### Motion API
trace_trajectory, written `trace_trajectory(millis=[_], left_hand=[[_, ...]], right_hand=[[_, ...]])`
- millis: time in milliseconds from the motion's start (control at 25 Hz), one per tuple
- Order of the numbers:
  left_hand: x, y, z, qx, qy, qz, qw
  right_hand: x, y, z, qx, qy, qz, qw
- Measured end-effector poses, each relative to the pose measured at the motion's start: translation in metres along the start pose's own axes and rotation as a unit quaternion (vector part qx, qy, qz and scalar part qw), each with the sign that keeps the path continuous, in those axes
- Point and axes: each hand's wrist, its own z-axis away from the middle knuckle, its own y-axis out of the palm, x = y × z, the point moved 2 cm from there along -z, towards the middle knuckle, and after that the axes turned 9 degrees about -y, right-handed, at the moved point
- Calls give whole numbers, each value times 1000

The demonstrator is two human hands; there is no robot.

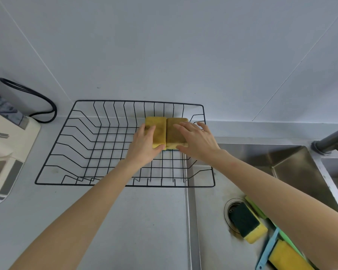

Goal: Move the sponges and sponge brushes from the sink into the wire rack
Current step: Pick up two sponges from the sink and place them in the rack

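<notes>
Two yellow sponges lie side by side in the right part of the black wire rack (70, 145). My left hand (144, 145) grips the left sponge (157, 129) at its near left side. My right hand (197, 141) lies flat over the right sponge (176, 133), fingers spread. In the steel sink (209, 221) a green-and-yellow sponge (248, 224) rests on the drain. A blue-handled sponge brush (281, 254) with a yellow head lies at the bottom right, and a green-handled brush (256, 208) shows partly under my right forearm.
A cream appliance (6, 149) with a black cable (39, 102) stands at the left on the grey counter (125, 221). A grey faucet (332, 143) sits at the sink's far right. The tiled wall rises directly behind the rack.
</notes>
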Motion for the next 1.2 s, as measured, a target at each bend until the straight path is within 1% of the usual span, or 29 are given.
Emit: trace_trajectory(millis=[240,360,560,720,960,1120,1200], left_hand=[[-27,-24,40,-27,48,-15,998],[-48,-33,68,-55,93,-27,994],[-84,-31,114,-62,131,-59,988],[-109,-11,139,-37,152,-80,984],[-153,34,164,12,180,-86,980],[-175,71,174,49,173,-103,978],[-184,90,180,70,161,-91,980]], right_hand=[[4,-23,49,-33,19,-53,998],[0,-33,85,-47,33,-60,997],[-13,-42,147,-57,60,-58,995],[-29,-36,192,-60,89,-59,992],[-63,-19,253,-34,137,-88,986],[-91,-3,286,-9,161,-100,982],[-103,5,297,0,169,-107,980]])
